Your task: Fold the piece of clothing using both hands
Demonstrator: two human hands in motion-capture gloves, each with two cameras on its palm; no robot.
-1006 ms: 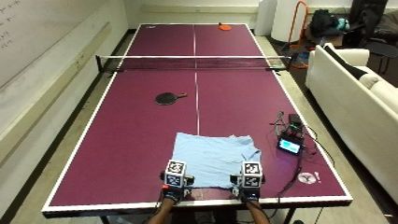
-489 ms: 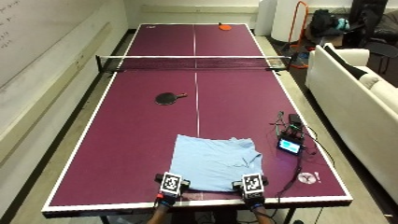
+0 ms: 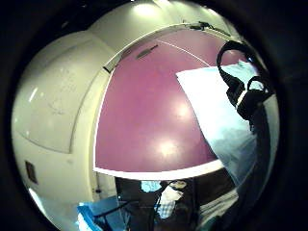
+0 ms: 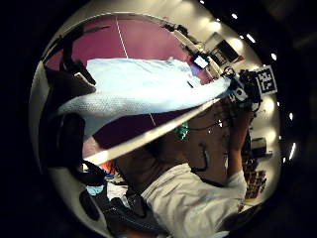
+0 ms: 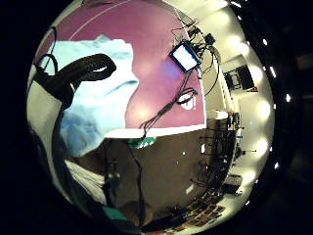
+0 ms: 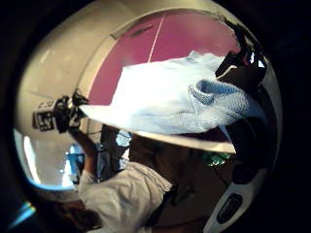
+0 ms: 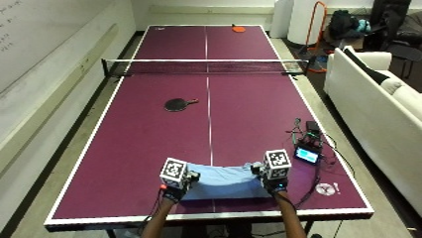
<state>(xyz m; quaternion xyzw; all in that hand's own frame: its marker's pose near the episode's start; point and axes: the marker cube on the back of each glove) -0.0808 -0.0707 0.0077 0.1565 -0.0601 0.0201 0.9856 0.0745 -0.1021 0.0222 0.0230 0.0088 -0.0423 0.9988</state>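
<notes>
Your left hand (image 7: 174,190) and right hand (image 7: 273,184) each pinch a corner of the light blue cloth (image 7: 223,181), fingers curled round it, near the purple table's (image 7: 131,148) close edge. Marker cubes hide your fingers from above; the cloth's underside stays unseen.

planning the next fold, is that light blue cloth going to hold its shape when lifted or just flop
Probably flop: the light blue cloth sags between the left hand and right hand and bunches where it is gripped in the palm views. It looks thin and light. On the smooth table it would likely slide easily.
</notes>
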